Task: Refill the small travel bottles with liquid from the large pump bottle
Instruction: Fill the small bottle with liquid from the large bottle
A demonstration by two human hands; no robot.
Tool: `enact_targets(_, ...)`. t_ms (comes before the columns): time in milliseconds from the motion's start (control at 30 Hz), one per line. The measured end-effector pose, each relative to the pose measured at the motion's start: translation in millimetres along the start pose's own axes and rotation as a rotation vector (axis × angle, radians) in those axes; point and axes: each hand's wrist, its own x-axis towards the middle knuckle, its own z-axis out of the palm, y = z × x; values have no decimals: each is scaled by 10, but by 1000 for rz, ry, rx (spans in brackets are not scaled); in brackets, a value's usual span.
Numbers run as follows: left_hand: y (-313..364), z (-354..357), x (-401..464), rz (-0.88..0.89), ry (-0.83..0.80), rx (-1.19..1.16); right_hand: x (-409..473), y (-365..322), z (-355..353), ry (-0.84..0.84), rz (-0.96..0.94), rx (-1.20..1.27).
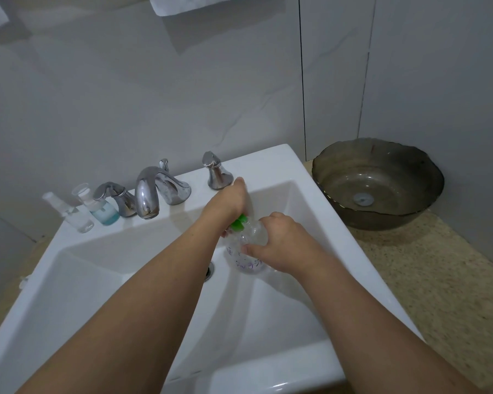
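Observation:
A large clear pump bottle (246, 251) with a green pump head (238, 222) stands over the white sink basin (103, 280). My left hand (228, 203) grips the green pump top from above. My right hand (282, 240) holds the bottle's clear body from the right. Two small travel bottles stand on the sink's back ledge at the left: a clear one with a white spray top (79, 218) and one with pale blue liquid (104, 213) beside it.
A chrome faucet (148, 194) with two handles (117, 199) (215, 172) lines the back ledge. A dark glass vessel bowl (379, 183) sits on the speckled counter (439, 280) to the right. A drain (209, 271) shows in the basin. Grey wall behind.

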Motion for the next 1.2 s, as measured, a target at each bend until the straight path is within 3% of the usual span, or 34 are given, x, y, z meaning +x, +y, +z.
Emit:
enact_targets(267, -4, -17, 37, 10, -6, 41, 7, -1, -6, -11, 6, -5)
enact_targets(500, 10, -151, -4, -88, -164, 51, -27, 14, 2, -18, 3, 5)
enact_targets(1200, -32, -14, 75, 29, 34, 53, 7, -4, 9, -6, -5, -16)
